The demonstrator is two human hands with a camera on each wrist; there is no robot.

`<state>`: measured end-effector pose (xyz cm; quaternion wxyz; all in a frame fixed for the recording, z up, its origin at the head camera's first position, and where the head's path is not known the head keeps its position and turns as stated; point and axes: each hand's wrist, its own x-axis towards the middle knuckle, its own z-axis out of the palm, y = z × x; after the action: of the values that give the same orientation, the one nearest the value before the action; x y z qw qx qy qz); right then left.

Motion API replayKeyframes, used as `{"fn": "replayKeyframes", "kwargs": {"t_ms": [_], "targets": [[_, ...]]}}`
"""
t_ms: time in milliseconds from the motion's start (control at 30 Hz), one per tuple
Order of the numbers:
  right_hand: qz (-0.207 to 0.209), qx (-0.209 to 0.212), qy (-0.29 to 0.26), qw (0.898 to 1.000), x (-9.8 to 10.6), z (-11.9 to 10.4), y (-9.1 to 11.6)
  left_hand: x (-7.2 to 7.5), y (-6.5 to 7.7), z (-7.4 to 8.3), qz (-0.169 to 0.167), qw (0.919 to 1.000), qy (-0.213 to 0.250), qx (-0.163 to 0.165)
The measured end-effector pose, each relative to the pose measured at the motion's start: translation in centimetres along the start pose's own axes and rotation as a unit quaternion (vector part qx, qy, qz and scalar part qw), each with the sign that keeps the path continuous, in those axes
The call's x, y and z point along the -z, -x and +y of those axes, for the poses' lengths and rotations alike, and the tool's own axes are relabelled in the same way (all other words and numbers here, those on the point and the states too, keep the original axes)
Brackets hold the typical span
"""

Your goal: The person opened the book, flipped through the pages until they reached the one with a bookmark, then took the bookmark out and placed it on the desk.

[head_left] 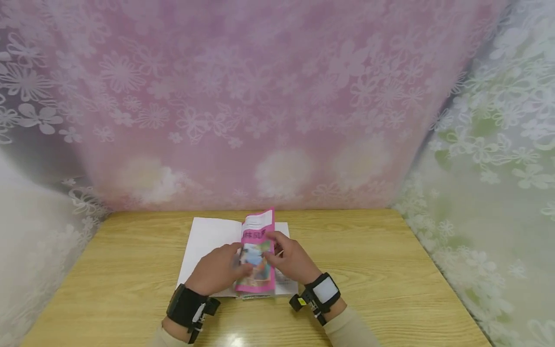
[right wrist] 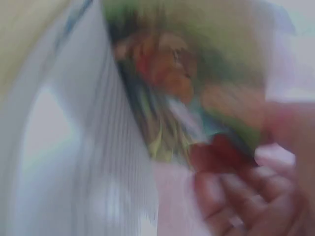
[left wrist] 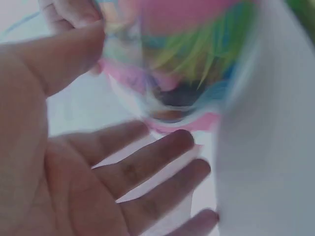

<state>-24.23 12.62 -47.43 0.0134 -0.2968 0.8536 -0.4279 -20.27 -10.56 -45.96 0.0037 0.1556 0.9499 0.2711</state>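
Right grip [head_left: 295,258] has its thumb and curled fingers closed on the right edge of a pink page [head_left: 256,255], which stands raised between the two hands. Left grip [head_left: 218,270] is spread wide, its fingers straight and apart, holding nothing; its thumb crosses the page's lower left part, though whether it presses there I cannot tell. Beneath both grips lies a book [head_left: 212,233], spread flat, with a blank white side under and beyond the left grip and a printed side under the right, its lines too small to read. Dark characters just beside the right grip's fingertips look like 林风, the rest covered or blurred; a coloured picture sits below them. Beyond the grips, the book's top comes near the desk's [head_left: 373,250] far edge, where a flowered pink cloth [head_left: 260,96] hangs. Bare desk extends to either side of the hands.
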Motion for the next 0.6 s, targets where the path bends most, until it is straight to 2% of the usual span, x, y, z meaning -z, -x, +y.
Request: {"fn": "replayKeyframes", "kwargs": {"t_ms": [67, 133, 200, 233, 333, 400, 433, 533, 600], "targets": [[0.015, 0.040, -0.031, 0.999, -0.7, -0.9, -0.2, 1.0, 0.3, 0.5, 0.019, 0.9992, 0.034, 0.012], [0.041, 0.072, -0.050, 0.995, -1.2, -1.5, -0.3, 1.8, 0.5, 1.1, 0.040, 0.9980, 0.050, 0.001], [0.061, 0.098, -0.081, 0.990, -1.6, -2.2, -0.4, 2.2, 0.6, 1.7, 0.049, 0.9970, 0.049, -0.034], [0.062, 0.110, -0.114, 0.985, -1.6, -2.6, -0.3, 2.3, 0.7, 2.0, 0.049, 0.9963, 0.044, -0.055], [0.041, 0.142, -0.213, 0.966, -1.4, -4.0, -0.1, 2.6, 0.7, 2.8, 0.053, 0.9904, 0.020, -0.126], [0.016, 0.151, -0.263, 0.953, -1.1, -4.9, 0.1, 2.7, 0.7, 3.2, 0.068, 0.9821, -0.001, -0.176], [0.005, 0.153, -0.274, 0.949, -0.9, -5.3, 0.2, 2.9, 0.7, 3.3, 0.082, 0.9769, -0.013, -0.197], [-0.011, 0.149, -0.265, 0.953, -0.6, -6.0, 0.6, 3.3, 0.6, 3.5, 0.126, 0.9583, -0.053, -0.251], [-0.018, 0.145, -0.249, 0.958, -0.6, -6.1, 0.7, 3.6, 0.7, 3.7, 0.132, 0.9519, -0.064, -0.269]]}}
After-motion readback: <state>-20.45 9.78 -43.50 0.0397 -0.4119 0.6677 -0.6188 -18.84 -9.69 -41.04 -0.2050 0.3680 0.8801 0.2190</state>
